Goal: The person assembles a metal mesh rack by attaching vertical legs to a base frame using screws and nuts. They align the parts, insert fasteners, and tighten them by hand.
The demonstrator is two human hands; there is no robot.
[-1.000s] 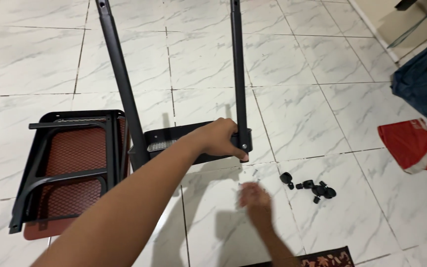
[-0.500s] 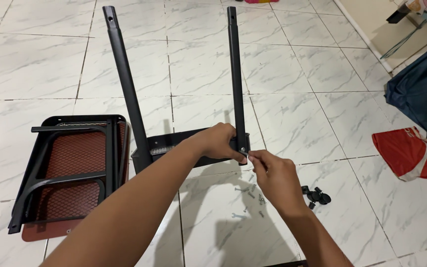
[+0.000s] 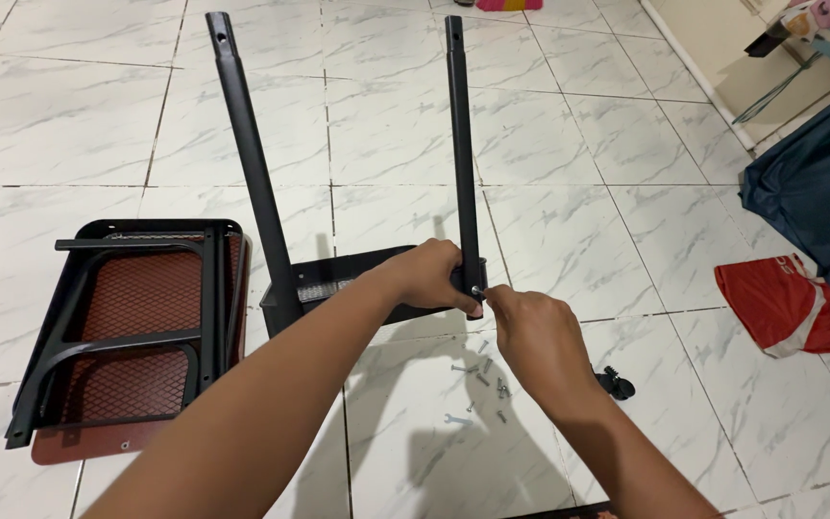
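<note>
Frame (image 3: 367, 279) stands on the tile floor (image 3: 569, 173), two black posts up. Left hand (image 3: 429, 277) grips the right post (image 3: 463, 154) at its base. Right hand (image 3: 535, 332), which was down by the loose screws (image 3: 482, 380) a second ago, is now up at the post base, fingertips pinched on a screw (image 3: 478, 291) at the joint, so fastening is under way. Mesh shelf (image 3: 136, 327) lies left of the frame.

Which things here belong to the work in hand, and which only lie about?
In use:
left hand gripping black frame
right hand at its bolt
loose screws

Lying about:
mesh shelf
red cloth
dark blue fabric
</note>
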